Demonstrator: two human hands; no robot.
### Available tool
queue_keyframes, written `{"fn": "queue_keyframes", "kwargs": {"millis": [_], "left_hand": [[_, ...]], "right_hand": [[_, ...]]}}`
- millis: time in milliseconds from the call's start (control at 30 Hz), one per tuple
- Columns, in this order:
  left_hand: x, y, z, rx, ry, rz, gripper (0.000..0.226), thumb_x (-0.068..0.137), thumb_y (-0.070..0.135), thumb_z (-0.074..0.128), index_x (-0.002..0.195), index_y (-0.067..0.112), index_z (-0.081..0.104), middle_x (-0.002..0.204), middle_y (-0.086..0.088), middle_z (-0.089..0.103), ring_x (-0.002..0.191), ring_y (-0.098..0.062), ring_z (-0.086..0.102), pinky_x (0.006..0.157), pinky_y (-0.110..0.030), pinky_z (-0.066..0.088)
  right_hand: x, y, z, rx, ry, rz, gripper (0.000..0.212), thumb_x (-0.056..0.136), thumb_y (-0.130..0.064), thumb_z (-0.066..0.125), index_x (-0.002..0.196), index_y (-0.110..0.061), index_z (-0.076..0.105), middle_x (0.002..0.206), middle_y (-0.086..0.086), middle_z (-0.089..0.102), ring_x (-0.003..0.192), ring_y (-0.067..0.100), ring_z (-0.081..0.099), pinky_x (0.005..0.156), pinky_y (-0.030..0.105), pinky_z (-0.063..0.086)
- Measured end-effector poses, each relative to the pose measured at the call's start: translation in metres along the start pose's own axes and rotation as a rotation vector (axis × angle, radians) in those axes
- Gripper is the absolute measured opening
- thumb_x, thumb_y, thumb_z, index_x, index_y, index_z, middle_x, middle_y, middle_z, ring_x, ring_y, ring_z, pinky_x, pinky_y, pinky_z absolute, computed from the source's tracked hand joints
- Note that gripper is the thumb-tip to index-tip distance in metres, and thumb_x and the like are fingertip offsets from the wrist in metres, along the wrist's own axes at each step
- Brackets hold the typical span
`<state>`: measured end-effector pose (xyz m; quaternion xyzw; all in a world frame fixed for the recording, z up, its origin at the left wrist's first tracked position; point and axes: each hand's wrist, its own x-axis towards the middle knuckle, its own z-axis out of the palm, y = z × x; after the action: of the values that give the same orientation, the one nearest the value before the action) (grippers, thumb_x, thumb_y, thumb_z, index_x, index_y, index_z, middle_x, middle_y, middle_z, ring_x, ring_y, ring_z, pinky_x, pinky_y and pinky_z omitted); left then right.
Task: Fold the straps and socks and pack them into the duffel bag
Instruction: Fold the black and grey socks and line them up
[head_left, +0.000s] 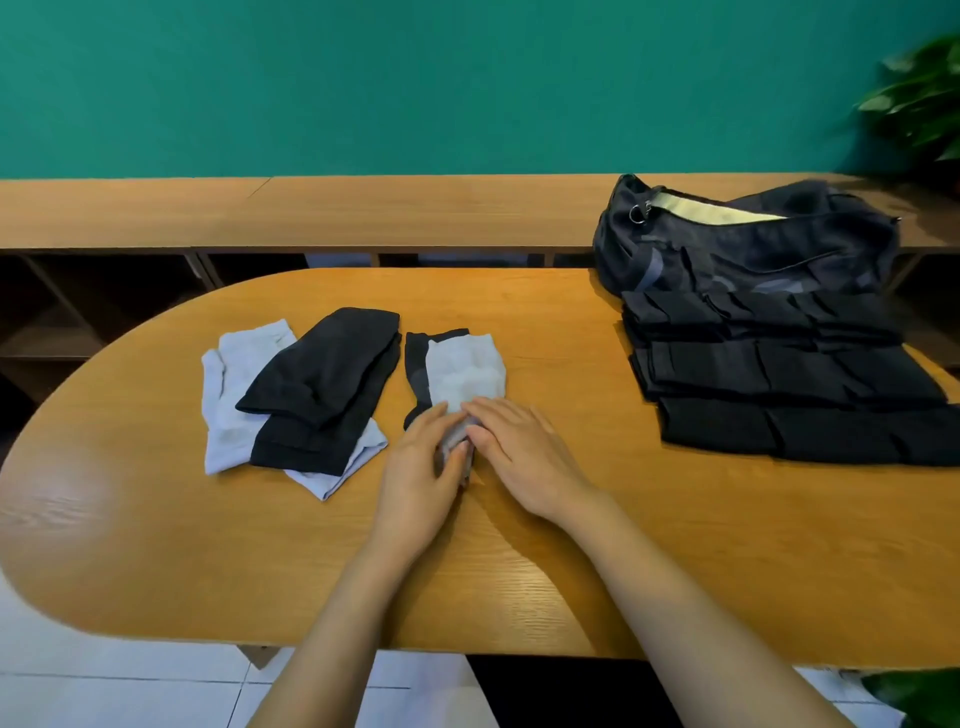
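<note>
A grey sock (464, 370) lies on top of a black sock (415, 364) in the middle of the wooden table (597, 545). My left hand (422, 467) and my right hand (519, 452) meet at the near end of the grey sock, and their fingers curl around its rolled end. To the left lies a loose pile: black socks (324, 384) over pale grey socks (234, 395). A dark duffel bag (748, 244) stands at the back right with its top open. In front of it lie folded black straps (789, 384) in rows.
A long wooden shelf (311, 208) runs behind the table under a green wall. Green plant leaves (919, 104) stand at the far right. The table's near edge is rounded, with white floor tiles (104, 686) below.
</note>
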<state>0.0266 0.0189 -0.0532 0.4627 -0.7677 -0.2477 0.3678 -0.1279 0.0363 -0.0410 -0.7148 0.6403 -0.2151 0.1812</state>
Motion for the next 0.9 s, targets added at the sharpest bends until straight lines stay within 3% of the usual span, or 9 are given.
{"fn": "queue_keyframes", "kwargs": {"millis": [100,167,233,333,433,533,733,800,900], "left_hand": [[0.016,-0.011,-0.009,0.108,0.164,-0.147,0.032,0.097,0.023,0.055,0.128,0.016,0.058,0.131,0.002,0.057,0.126,-0.02,0.046,0.098,-0.025,0.034],[0.031,-0.019,-0.013,0.203,0.111,-0.283,0.04,0.097,0.026,0.057,0.135,0.017,0.051,0.127,-0.002,0.059,0.124,-0.027,0.044,0.099,-0.039,0.034],[0.044,-0.023,-0.011,0.219,0.016,-0.282,0.047,0.093,0.024,0.063,0.137,0.02,0.047,0.111,0.001,0.062,0.115,-0.023,0.051,0.098,-0.041,0.037],[0.056,-0.022,-0.003,0.118,0.023,-0.189,0.043,0.088,0.009,0.067,0.127,0.02,0.053,0.086,0.01,0.055,0.087,-0.014,0.058,0.081,-0.028,0.047],[0.063,-0.019,-0.004,0.037,0.122,-0.18,0.035,0.089,0.004,0.063,0.119,0.019,0.054,0.084,0.012,0.052,0.077,-0.006,0.054,0.066,-0.019,0.041],[0.062,-0.019,-0.016,-0.021,0.246,-0.176,0.028,0.092,0.004,0.06,0.115,0.019,0.058,0.096,0.009,0.059,0.082,-0.004,0.055,0.075,-0.027,0.047],[0.076,0.004,-0.055,-0.159,0.417,-0.076,0.031,0.096,0.002,0.049,0.118,0.018,0.062,0.11,0.012,0.064,0.104,0.004,0.057,0.089,-0.011,0.045],[0.086,0.019,-0.063,-0.195,0.405,-0.041,0.032,0.097,0.003,0.048,0.121,0.02,0.06,0.111,0.017,0.062,0.108,0.007,0.055,0.089,-0.01,0.043],[0.095,0.043,-0.065,-0.35,0.305,0.028,0.033,0.097,0.0,0.049,0.122,0.019,0.059,0.117,0.014,0.063,0.113,0.004,0.056,0.096,-0.02,0.046]], "right_hand": [[0.008,0.004,0.003,-0.004,-0.061,0.016,0.048,0.105,-0.045,0.021,0.148,-0.032,0.037,0.155,-0.012,0.033,0.145,0.006,0.019,0.121,0.041,0.001],[0.01,0.007,0.004,-0.045,-0.068,0.013,0.047,0.105,-0.044,0.02,0.147,-0.033,0.038,0.155,-0.013,0.033,0.144,0.005,0.02,0.121,0.04,-0.003],[0.012,0.009,0.004,-0.096,-0.067,0.007,0.047,0.105,-0.043,0.02,0.148,-0.033,0.038,0.155,-0.013,0.033,0.144,0.004,0.02,0.121,0.04,-0.006],[0.016,0.017,0.002,-0.212,-0.075,0.034,0.046,0.106,-0.041,0.021,0.149,-0.03,0.036,0.156,-0.012,0.031,0.146,0.006,0.017,0.12,0.042,-0.009],[0.025,0.028,-0.008,-0.305,-0.103,0.1,0.046,0.107,-0.038,0.02,0.148,-0.027,0.037,0.158,-0.009,0.028,0.148,0.014,0.014,0.119,0.043,-0.009],[0.038,0.037,-0.026,-0.355,-0.106,0.16,0.045,0.107,-0.036,0.019,0.14,-0.024,0.047,0.154,-0.003,0.036,0.148,0.02,0.015,0.118,0.045,-0.008],[0.072,0.036,-0.026,-0.235,-0.174,0.152,0.05,0.106,-0.042,0.013,0.148,-0.026,0.036,0.158,-0.006,0.029,0.149,0.015,0.011,0.117,0.044,-0.012],[0.076,0.028,-0.016,-0.112,-0.09,0.089,0.05,0.106,-0.04,0.016,0.147,-0.025,0.041,0.156,-0.005,0.034,0.147,0.015,0.019,0.119,0.04,-0.002],[0.067,0.004,-0.021,0.283,0.192,0.143,0.049,0.107,-0.037,0.023,0.117,-0.018,0.067,0.117,0.005,0.069,0.114,0.021,0.056,0.105,0.039,0.035]]}}
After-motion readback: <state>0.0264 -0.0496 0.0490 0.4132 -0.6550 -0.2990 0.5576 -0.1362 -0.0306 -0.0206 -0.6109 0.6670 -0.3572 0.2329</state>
